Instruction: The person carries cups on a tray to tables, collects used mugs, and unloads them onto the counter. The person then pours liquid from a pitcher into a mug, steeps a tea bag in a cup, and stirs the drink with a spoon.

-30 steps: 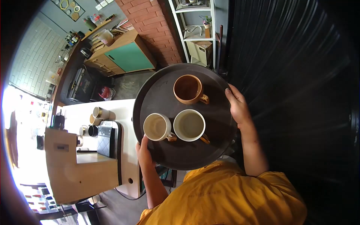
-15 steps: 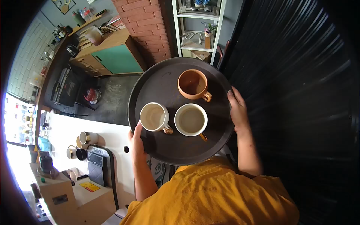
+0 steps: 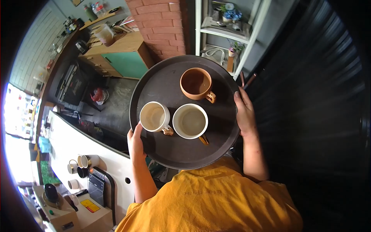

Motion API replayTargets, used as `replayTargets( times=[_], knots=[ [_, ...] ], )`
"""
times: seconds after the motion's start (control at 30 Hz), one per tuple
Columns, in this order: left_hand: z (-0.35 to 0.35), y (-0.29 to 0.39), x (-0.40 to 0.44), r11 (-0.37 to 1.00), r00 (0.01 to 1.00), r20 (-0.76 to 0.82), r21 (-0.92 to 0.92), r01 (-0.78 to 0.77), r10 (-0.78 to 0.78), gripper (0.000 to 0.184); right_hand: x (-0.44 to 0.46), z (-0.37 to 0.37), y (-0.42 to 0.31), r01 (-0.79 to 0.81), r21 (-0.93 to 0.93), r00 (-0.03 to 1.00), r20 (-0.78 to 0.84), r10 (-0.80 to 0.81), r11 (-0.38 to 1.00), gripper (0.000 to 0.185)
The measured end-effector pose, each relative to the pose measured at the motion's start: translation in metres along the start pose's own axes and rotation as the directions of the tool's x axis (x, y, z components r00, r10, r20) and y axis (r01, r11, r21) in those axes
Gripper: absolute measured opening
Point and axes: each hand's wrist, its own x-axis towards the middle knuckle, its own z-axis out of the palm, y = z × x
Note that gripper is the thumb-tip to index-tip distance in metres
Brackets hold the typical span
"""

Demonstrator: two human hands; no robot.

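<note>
A round dark brown serving tray (image 3: 174, 150) is held level in front of my chest. My left hand (image 3: 136, 144) grips its left rim, thumb on top beside the nearest mug. My right hand (image 3: 245, 112) is closed on the right rim, its thumb over the edge and the other fingers hidden below. Three mugs stand upright on the tray: an orange-brown mug (image 3: 196, 84) at the far side, a cream mug (image 3: 154, 116) at the left, and a white mug (image 3: 190, 121) with a gold-brown handle near the middle. The white mug holds a pale, cloudy liquid.
At the left is a white counter (image 3: 119, 164) with several cups and a machine (image 3: 58, 197). Ahead stand a wooden cabinet (image 3: 127, 63), a brick pillar (image 3: 162, 27) and a white shelf (image 3: 228, 34) with plants. A black ribbed surface (image 3: 309, 116) runs along the right.
The view has turned and moved forward; shelf, pillar and cabinet appear farther right. The mugs sit slightly farther left in view. Both hands keep hold of the tray.
</note>
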Motion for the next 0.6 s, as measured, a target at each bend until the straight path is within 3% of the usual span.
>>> replayTargets(
  times=[0.13, 0.2, 0.27, 0.43, 0.6],
  knots=[
    [0.020, 0.015, 0.021, 0.997, 0.991, -0.134, -0.076, 0.004, -0.014, 0.042, 0.061, 0.021, -0.013, 0.030, -0.045, 0.990, 0.136, -0.024, 0.999, 0.042],
    [0.023, 0.025, 0.028, 0.995, 0.985, -0.172, -0.104, 0.004, -0.022, 0.033, 0.084, 0.038, -0.011, 0.051, -0.050, 0.975, 0.219, -0.039, 0.997, 0.043],
    [0.022, 0.035, 0.037, 0.995, 0.974, -0.225, -0.099, 0.007, -0.029, 0.036, 0.111, 0.055, -0.008, 0.111, -0.217, 0.971, 0.231, -0.060, 0.970, 0.045],
    [-0.001, 0.046, 0.087, 0.984, 0.969, -0.247, -0.172, -0.053, 0.009, 0.039, 0.175, 0.120, 0.030, -0.084, 0.021, 0.937, 0.343, 0.072, 0.996, 0.045],
    [-0.039, 0.072, 0.156, 0.961, 0.950, -0.309, -0.250, -0.120, 0.038, 0.037, 0.216, 0.231, 0.029, -0.091, -0.056, 0.900, 0.422, 0.106, 0.994, 0.043]
  ],
)
